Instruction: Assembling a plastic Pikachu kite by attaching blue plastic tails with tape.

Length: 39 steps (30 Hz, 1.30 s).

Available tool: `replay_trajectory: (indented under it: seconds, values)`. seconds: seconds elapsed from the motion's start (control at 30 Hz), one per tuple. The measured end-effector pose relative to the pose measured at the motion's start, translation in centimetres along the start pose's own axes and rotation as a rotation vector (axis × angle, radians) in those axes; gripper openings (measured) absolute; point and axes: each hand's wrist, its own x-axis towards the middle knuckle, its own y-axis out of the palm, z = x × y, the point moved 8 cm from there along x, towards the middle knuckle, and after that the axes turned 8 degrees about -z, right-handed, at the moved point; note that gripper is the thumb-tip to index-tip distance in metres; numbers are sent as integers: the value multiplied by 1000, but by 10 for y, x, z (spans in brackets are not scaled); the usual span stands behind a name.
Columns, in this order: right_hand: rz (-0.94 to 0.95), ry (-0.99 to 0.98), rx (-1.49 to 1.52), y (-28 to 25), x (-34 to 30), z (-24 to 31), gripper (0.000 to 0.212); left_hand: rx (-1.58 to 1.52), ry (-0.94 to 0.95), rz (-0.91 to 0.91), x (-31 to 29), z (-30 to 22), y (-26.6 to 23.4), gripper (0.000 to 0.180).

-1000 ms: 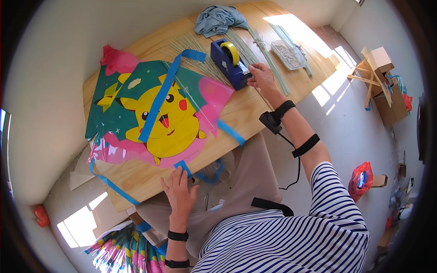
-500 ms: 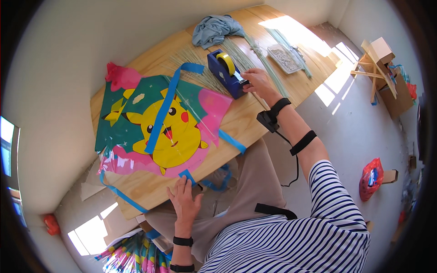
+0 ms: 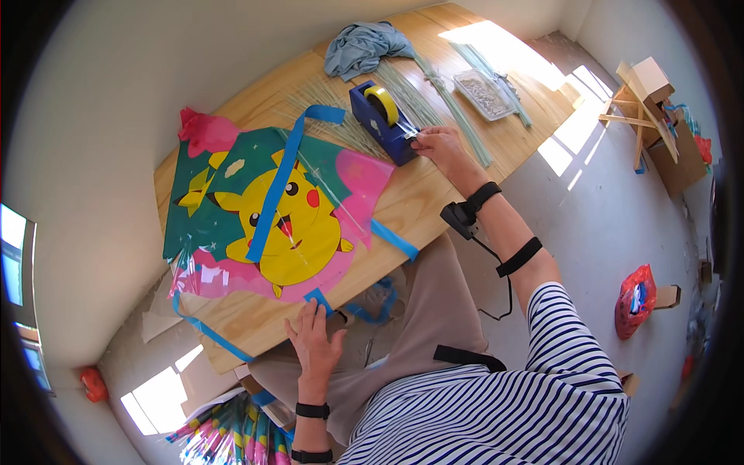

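Observation:
A thin kite sheet (image 3: 298,252), green and pink with a yellow cartoon figure, lies on the wooden table. Across it runs a blue ribbon (image 3: 273,203). My left hand (image 3: 316,345) is at the table's near edge, fingers stretched out. Its fingertips touch a short blue strip (image 3: 316,297) at the sheet's lower edge. Beyond the sheet, to the right, stands a blue tape dispenser (image 3: 372,124) with a yellow-cored roll. At its cutter end my right hand (image 3: 442,149) pinches the end of the clear tape (image 3: 404,128).
Bundles of thin sticks (image 3: 449,105) lie behind the dispenser, beside a clear box (image 3: 484,94) of small pieces and a grey-blue cloth (image 3: 366,50). More blue strips hang over the table edge (image 3: 395,239). Several folded colourful sheets (image 3: 232,434) sit below left. A red bag (image 3: 634,302) rests on the floor.
My right hand has closed its fingers at the dispenser's cutter end and shifted slightly down. My left hand stays on the blue strip.

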Motion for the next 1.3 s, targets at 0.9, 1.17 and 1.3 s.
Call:
replay_trajectory:
  seconds: [0.9, 1.17, 1.3]
  values:
    - [-111, 176, 419, 5, -30, -40, 8, 2, 5, 15, -1, 1, 2, 66]
    - [-229, 173, 303, 1, -21, -51, 6, 2, 3, 13, -1, -1, 1, 65]
    - [-350, 187, 141, 5, -16, -44, 8, 1, 14, -1, -1, -1, 1, 63]
